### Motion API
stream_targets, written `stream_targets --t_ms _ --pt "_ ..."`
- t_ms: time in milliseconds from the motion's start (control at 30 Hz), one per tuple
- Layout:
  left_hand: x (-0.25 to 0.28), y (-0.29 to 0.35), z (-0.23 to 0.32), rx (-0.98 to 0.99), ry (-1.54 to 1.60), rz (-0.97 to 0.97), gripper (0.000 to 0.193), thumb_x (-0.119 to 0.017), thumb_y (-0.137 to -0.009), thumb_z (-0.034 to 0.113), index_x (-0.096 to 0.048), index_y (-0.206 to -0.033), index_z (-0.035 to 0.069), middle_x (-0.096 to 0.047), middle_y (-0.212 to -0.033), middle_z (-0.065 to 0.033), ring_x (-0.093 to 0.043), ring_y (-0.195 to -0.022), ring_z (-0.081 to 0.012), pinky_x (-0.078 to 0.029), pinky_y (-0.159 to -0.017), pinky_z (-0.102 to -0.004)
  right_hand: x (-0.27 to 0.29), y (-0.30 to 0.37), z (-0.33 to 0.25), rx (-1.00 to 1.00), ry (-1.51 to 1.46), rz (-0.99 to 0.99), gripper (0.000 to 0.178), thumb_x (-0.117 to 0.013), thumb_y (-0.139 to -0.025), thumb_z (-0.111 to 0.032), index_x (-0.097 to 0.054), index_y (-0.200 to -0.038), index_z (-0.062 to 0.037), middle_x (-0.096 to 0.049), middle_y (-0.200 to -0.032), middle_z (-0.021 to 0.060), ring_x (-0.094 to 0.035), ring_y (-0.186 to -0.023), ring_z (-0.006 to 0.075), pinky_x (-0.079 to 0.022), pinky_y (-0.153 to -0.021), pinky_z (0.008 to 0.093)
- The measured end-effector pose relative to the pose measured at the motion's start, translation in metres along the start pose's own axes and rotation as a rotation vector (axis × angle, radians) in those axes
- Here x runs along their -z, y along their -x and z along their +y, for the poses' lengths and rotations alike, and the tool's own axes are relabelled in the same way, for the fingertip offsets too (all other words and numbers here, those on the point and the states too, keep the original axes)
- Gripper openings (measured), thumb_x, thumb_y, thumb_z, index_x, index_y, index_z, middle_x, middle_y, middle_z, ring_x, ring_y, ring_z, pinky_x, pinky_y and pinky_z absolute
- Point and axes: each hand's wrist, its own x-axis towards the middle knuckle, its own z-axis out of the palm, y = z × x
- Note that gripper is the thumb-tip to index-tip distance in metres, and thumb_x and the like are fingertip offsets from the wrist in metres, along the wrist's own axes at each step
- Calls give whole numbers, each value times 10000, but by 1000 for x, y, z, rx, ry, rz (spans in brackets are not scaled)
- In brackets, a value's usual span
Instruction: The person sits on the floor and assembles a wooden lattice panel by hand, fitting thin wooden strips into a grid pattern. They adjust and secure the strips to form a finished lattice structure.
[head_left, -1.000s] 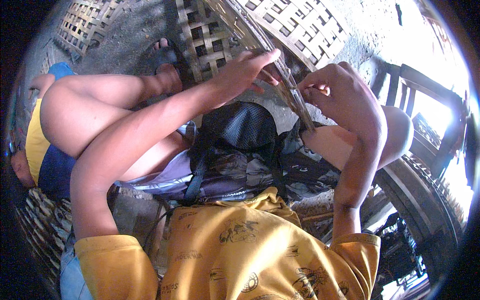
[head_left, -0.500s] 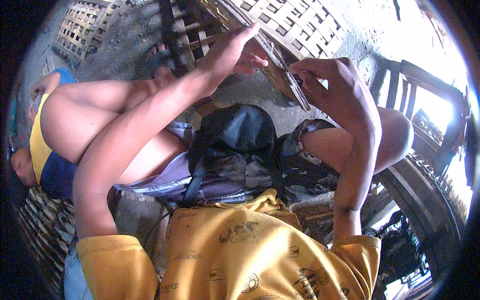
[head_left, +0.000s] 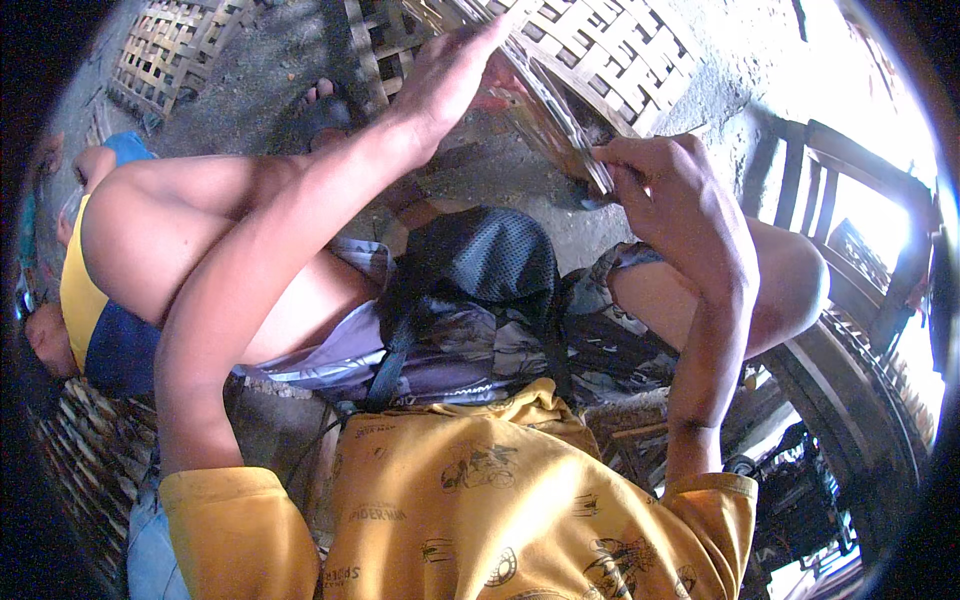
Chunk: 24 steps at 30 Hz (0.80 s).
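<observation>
Plainly, the bundle of thin strips (head_left: pixel 562 118) lies between the hands, its long axis slanting forward and leftward from the right hand (head_left: pixel 668 178). That hand, half curled, is nearer the bundle's near end, just left of its fingertips; whether it pinches, I cannot tell. The left hand (head_left: pixel 455 78) stretches along the bundle's left side, its grip hidden.

yellow shirt (head_left: pixel 460 510): dark printed lettering | patterned shorts (head_left: pixel 465 355): small white lettering
</observation>
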Motion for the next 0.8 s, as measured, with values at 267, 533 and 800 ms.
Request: stream_targets --t_ms 267,533,800 --pt "3 -18 -12 12 -201 73 654 -466 -1048 606 -557 -1472 117 -576 -1469 -130 -551 -1334 -278 -473 -1103 -474 5 6 12 79 5 77 148 -675 -909 -97 -777 -1014 -80 -729 -896 196 -717 -877 389 -575 -806 481" --pt "7 -10 2 56 25 32 488 -472 -1079 539 -662 -1168 98 -707 -1032 -53 -689 -877 -148 -609 -697 -311 3 -16 16 158 -313 97 201 -658 -985 -55 -762 -1155 -31 -762 -799 121 -762 -679 179 -598 -606 300" --pt "9 -18 -5 114 16 22 495 -477 -1077 538 -654 -1219 98 -726 -1020 -54 -712 -890 -155 -624 -692 -320 -12 -29 5 163 -348 238 201 -671 -933 -71 -783 -1099 -57 -743 -865 200 -754 -755 320 -587 -691 395"
